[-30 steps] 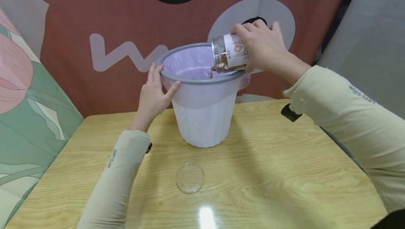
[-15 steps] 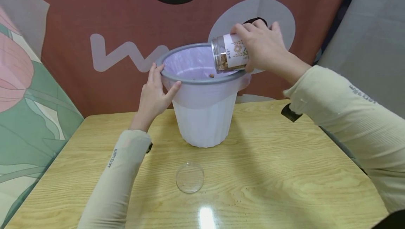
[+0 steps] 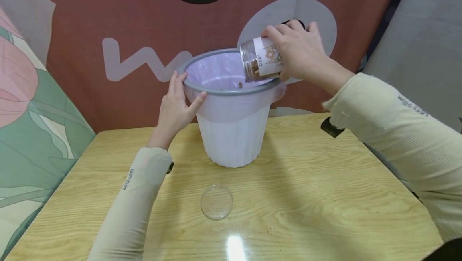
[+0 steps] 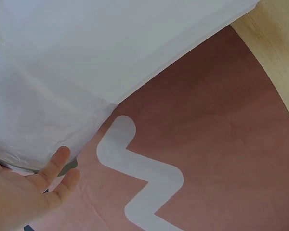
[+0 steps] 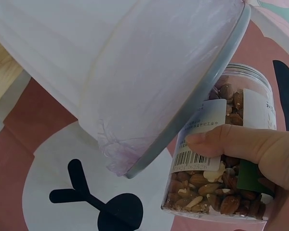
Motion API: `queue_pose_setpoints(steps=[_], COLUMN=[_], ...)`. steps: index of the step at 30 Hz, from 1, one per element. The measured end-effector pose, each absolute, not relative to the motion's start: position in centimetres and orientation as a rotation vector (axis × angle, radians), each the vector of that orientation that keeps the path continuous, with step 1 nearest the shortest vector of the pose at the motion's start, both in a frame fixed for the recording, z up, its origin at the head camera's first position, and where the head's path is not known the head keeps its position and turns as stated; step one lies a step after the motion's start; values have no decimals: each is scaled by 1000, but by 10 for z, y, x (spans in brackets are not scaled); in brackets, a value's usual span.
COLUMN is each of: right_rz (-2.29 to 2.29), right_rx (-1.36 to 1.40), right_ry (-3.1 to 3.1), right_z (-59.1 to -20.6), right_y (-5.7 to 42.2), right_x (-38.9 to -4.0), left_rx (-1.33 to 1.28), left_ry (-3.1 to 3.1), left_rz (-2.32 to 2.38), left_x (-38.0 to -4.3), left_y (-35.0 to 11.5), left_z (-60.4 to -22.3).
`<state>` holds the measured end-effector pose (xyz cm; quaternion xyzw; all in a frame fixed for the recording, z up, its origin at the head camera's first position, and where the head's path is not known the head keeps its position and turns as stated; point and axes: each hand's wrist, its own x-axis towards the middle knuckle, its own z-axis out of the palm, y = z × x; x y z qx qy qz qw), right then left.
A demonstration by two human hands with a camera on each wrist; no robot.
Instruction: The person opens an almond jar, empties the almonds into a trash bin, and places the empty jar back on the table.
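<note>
My right hand (image 3: 299, 48) grips a clear jar (image 3: 260, 58) with a white floral label, tipped sideways over the rim of the white trash can (image 3: 232, 136). In the right wrist view, almonds and other mixed nuts (image 5: 216, 192) show through the jar wall, and the thumb lies across the barcode label. A brown nut (image 3: 240, 85) is in mid-air just below the jar's mouth. With fingers extended, my left hand (image 3: 177, 106) rests against the can's grey rim (image 3: 223, 92) at the left. A pale purple bag (image 3: 213, 70) lines the can; its bottom is hidden.
A round clear lid (image 3: 216, 201) lies on the wooden table (image 3: 306, 181) in front of the can. Small crumbs are scattered to its right. Behind the table hangs a red printed cloth (image 3: 126, 12).
Nuts keep dropping from the jar into the can, with fewer at its mouth than one second ago. The jar has shifted very slightly up and left. My left hand stays put.
</note>
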<state>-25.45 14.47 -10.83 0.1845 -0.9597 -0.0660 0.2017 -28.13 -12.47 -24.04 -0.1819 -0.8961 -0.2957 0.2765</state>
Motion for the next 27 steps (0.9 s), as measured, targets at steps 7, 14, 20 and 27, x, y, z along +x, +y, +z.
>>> queue_pose_setpoints(steps=[7,14,20,27], right_rz=[-206,-232,-238,-248], right_rx=[521,531,535,532], right_ry=[-2676,-2665,-2658,-2650], right_z=[-108,-109,-110,-110], right_y=[144,143,143,143], right_x=[-255,-255,-255,-255], left_rx=[-484,-485,-490,-489], left_ry=[-2407,-2400,-2398,-2403], left_rz=[-794,-794,-796,-796], left_x=[-281,-283,-283,-283], left_y=[-125,-124,-124,-125], left_z=[-240,-240,-241,-241])
